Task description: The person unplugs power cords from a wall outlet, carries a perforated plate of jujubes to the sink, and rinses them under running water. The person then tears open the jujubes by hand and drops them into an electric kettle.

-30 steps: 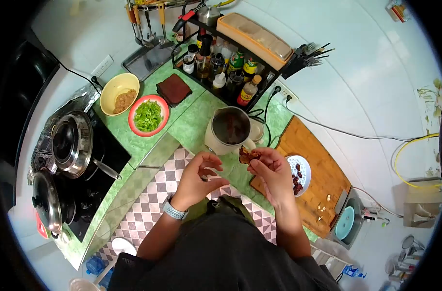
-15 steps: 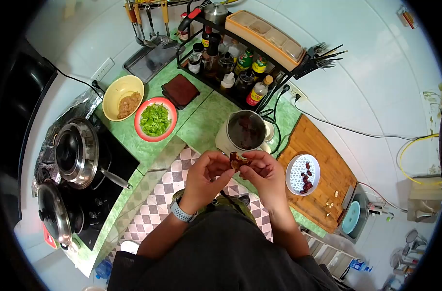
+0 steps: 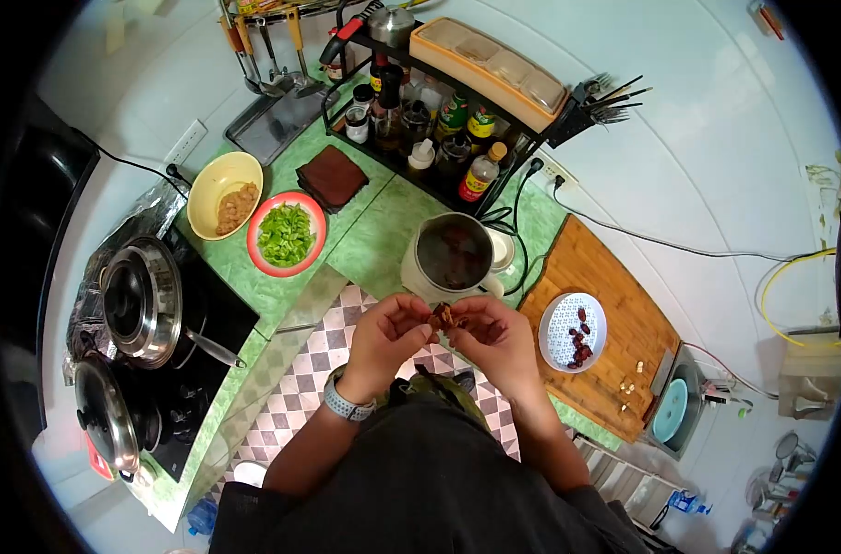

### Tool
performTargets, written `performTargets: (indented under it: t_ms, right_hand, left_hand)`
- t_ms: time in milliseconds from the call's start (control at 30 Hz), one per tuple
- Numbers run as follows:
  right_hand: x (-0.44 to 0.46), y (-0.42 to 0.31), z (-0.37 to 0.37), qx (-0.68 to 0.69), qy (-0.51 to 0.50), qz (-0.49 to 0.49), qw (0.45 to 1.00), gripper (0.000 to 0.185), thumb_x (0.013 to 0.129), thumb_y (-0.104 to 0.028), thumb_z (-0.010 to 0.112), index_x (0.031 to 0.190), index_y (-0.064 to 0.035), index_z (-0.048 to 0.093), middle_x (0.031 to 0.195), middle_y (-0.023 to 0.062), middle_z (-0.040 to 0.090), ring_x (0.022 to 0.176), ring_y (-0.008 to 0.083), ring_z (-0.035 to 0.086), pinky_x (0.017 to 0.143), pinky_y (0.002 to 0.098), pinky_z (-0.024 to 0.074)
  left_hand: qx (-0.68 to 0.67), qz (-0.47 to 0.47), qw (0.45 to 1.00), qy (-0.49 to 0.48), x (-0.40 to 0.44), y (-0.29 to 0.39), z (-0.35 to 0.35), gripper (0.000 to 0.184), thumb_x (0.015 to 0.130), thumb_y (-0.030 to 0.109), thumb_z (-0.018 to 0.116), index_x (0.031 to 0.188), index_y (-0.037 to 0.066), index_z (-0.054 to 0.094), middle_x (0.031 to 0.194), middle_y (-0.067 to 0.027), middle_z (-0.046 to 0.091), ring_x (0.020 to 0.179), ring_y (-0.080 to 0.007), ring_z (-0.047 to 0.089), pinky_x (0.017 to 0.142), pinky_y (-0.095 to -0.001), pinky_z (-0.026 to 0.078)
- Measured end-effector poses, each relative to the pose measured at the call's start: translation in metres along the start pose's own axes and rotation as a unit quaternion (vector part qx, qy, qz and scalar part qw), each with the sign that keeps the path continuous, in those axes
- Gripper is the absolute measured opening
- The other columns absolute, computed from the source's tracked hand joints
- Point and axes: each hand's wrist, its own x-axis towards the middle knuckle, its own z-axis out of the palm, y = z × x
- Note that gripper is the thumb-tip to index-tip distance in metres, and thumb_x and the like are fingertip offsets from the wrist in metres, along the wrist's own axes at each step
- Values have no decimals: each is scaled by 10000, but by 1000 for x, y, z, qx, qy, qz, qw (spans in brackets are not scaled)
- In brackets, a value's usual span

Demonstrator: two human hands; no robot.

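Between my two hands is a dark red dried date (image 3: 445, 317), torn open with its lighter inside showing. My left hand (image 3: 388, 342) pinches one side of it, a watch on that wrist. The other side is pinched by my right hand (image 3: 494, 340). Just beyond my fingers stands a cream-coloured pot (image 3: 415, 275) with a handle, holding dark liquid and dark red pieces. To the right, a white patterned bowl (image 3: 557, 360) holds several whole red dates (image 3: 582, 351).
The bowl rests on a wooden cutting board (image 3: 614, 277) with small pale bits. Left are a plate of chopped green peppers (image 3: 287, 235), a yellow bowl (image 3: 204, 198) of meat and a stove (image 3: 222, 305) with covered pans. Behind stands a bottle rack (image 3: 407, 171), with cords beside the pot.
The date has been pulled open further, and its paler inside shows more. Both hands stay close together in front of the pot. The whole view has shifted slightly.
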Motion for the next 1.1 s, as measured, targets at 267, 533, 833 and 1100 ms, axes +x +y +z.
performTargets:
  t_ms: [267, 533, 833, 1100]
  right_hand:
    - [20, -15, -35, -311, 123, -161, 928, 248, 819, 31, 693, 1064, -8, 685, 894, 109, 697, 782, 169, 691, 705, 291, 538]
    - [41, -33, -32, -358, 96, -252, 894, 351, 815, 41, 695, 1156, -40, 677, 1122, 131, 666, 840, 236, 694, 751, 342, 552]
    - [1, -40, -31, -314, 19, -294, 903, 232, 779, 28, 771, 1005, -1, 728, 959, 137, 729, 838, 233, 719, 726, 286, 559]
    - [-35, -23, -64, -92, 61, -77, 991, 99, 878, 26, 706, 976, 36, 700, 890, 96, 716, 777, 147, 694, 695, 266, 554]
  left_hand:
    - [56, -11, 998, -13, 6, 5, -8, 186, 930, -44, 610, 1111, -12, 584, 1009, -62, 658, 877, -131, 662, 818, -285, 557]
    - [72, 26, 997, 15, 6, 11, -3, 176, 939, -29, 633, 1114, -22, 613, 1009, -70, 680, 883, -133, 679, 784, -255, 557]
    - [108, -10, 994, -24, 10, 14, 23, 165, 938, -18, 646, 1101, -30, 623, 1026, -96, 708, 889, -137, 695, 791, -248, 554]
    - [99, -77, 984, -128, 24, 2, 50, 134, 927, -14, 652, 1059, -26, 628, 1010, -99, 711, 873, -144, 697, 791, -259, 567]
